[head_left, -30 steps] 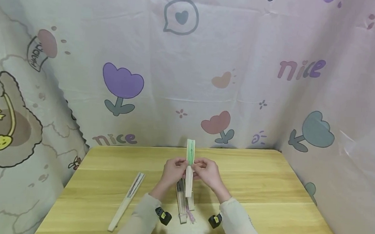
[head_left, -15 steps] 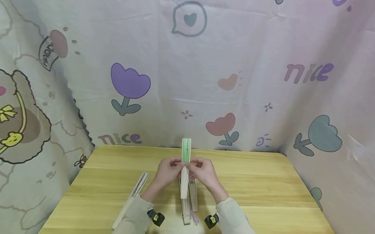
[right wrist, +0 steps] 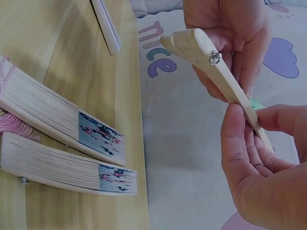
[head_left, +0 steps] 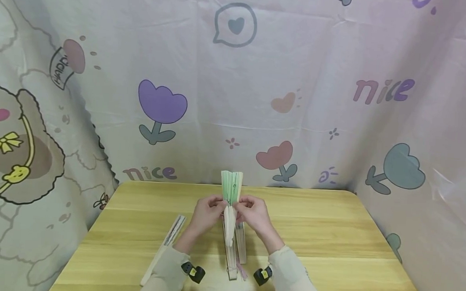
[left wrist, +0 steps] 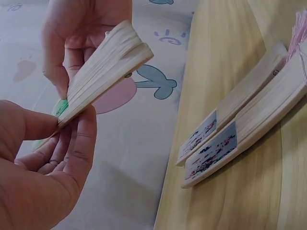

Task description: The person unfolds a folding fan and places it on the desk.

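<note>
Green folding fan [head_left: 231, 193], since spread from closed bar to narrow wedge; raised above counter [head_left: 303, 230] between left grip [head_left: 209, 211] and right grip [head_left: 254, 212], each pinching one side, neither nearer; long axis upright in head view, pivot end [head_left: 230, 240] lowest.

Green fan [head_left: 230, 213] partly covered, its neighbours overlapped or cropped
In the head view, it hides the upper part of the folded fan [head_left: 231, 262] behind; the left sleeve [head_left: 163, 269] overlaps the lone fan [head_left: 164, 245], and the bottom edge cuts off the tabletop [head_left: 331, 238]. In the left wrist view, fingers [left wrist: 84, 143] cover most of the green painting [left wrist: 61, 107], and a pink tassel [left wrist: 298, 40] runs off the right edge.
</note>
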`<state>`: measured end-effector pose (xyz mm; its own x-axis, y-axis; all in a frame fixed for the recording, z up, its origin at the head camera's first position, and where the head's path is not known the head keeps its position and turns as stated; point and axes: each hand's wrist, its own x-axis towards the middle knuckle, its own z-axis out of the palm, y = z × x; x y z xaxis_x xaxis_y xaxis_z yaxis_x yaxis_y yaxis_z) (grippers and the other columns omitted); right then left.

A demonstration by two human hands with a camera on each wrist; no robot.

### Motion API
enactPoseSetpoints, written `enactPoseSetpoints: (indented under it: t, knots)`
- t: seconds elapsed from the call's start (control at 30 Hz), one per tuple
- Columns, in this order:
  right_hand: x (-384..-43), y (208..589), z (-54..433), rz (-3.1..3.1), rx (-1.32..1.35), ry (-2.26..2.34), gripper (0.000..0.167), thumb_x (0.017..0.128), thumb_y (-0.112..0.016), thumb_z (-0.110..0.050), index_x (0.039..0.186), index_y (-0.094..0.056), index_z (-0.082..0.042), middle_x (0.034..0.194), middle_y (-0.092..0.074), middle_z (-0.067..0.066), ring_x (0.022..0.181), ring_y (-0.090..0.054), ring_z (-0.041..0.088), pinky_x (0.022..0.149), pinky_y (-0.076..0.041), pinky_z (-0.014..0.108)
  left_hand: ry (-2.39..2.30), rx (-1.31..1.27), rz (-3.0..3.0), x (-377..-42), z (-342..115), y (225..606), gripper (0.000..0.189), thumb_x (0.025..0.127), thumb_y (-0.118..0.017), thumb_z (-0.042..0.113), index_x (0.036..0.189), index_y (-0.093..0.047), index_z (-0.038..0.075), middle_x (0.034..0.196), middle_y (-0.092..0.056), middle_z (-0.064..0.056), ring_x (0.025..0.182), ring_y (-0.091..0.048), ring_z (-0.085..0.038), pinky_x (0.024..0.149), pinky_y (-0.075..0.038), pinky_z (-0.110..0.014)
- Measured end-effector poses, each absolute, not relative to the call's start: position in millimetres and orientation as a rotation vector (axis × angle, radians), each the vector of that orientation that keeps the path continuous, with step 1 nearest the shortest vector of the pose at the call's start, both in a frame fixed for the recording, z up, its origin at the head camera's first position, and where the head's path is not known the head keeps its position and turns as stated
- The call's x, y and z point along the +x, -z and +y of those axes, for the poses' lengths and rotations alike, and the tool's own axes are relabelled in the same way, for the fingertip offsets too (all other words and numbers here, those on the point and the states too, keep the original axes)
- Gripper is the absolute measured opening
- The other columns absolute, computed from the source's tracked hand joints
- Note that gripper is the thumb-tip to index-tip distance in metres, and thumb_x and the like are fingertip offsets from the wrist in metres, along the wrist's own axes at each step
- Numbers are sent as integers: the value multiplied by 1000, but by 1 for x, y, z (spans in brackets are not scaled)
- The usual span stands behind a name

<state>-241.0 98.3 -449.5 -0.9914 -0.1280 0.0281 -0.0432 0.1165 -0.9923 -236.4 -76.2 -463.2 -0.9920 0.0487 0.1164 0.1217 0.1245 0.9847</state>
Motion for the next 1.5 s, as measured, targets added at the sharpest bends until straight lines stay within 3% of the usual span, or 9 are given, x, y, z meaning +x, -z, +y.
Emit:
enactPoseSetpoints:
  t: [0.37,0.8,1.3,1.5]
  knots:
    - [-243,448,98,2275,-87,2120,18,96,-70,-6,108,-71,8,83,-70,10,60,-65,13,57,-65,28,2154,-64,-2223,-234,-79,463,34,104,-64,9,131,-63,-12,117,-73,-30,87,-74,-18,83,-70,-41]
    - [-246,448,100,2228,-27,2230,17,95,-69,-2,106,-70,11,76,-68,7,61,-65,13,61,-68,34,2281,-20,-2030,-234,-83,469,35,106,-62,8,134,-61,-12,116,-73,-29,83,-74,-12,77,-68,-25]
    - [-245,445,102,2176,69,2324,21,96,-69,-1,111,-67,14,79,-71,6,64,-66,14,61,-68,30,2364,34,-1890,-231,-86,472,34,105,-64,8,134,-62,-10,113,-76,-20,86,-75,-12,81,-69,-28]
    - [-245,446,102,2149,114,2381,20,96,-69,-1,110,-66,13,77,-70,4,62,-65,11,55,-64,23,2395,52,-1828,-229,-87,472,36,106,-64,9,134,-59,-12,103,-77,-8,86,-74,-11,83,-68,-27]
